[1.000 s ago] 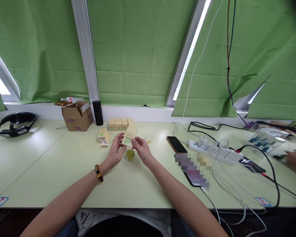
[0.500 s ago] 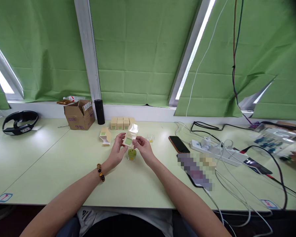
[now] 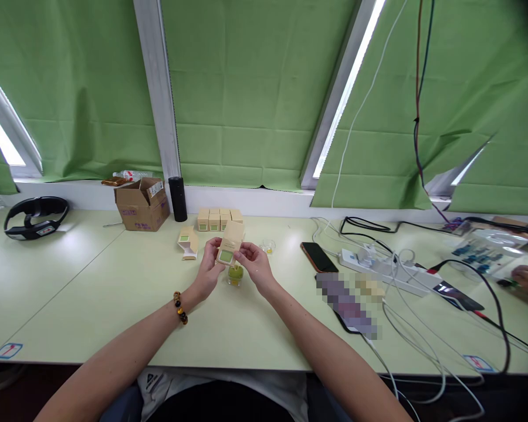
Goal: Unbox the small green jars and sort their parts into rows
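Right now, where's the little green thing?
In the head view, the little green thing is near the middle of the table, between the left hand and right hand, just below the small box they hold.

lettering (image 3: 230, 245) on the held carton (image 3: 233, 234) is unreadably small.

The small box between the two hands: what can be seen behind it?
Beyond its upper edge, a row of small tan boxes shows. The held box hides the lower part of the rightmost one; what else it covers cannot be seen.
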A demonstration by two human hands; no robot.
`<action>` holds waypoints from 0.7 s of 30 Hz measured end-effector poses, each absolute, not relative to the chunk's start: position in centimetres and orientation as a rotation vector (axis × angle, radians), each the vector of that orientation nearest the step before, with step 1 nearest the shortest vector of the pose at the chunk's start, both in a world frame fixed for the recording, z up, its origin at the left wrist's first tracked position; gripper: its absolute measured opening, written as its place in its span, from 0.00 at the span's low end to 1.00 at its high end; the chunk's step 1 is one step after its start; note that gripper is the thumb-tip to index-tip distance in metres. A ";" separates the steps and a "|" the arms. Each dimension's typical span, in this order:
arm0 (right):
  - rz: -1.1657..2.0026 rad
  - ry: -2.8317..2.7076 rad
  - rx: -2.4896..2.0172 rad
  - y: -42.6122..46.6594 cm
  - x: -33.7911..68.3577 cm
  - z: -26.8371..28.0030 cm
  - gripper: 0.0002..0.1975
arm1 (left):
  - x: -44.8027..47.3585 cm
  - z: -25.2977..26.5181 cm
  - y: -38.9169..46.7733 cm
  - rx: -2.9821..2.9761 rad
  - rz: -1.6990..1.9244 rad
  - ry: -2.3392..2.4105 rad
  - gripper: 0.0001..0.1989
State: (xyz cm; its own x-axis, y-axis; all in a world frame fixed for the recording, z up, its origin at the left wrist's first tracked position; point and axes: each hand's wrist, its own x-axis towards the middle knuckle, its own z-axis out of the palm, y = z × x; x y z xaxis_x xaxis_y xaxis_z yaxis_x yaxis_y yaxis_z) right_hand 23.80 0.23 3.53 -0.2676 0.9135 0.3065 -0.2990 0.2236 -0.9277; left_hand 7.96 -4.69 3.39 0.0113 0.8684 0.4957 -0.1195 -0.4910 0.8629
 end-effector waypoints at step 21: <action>1.240 -1.386 -0.630 -0.4 23.3 3.2 0.27 | 7.8 3.2 -4.3 1.492 1.608 0.758 0.37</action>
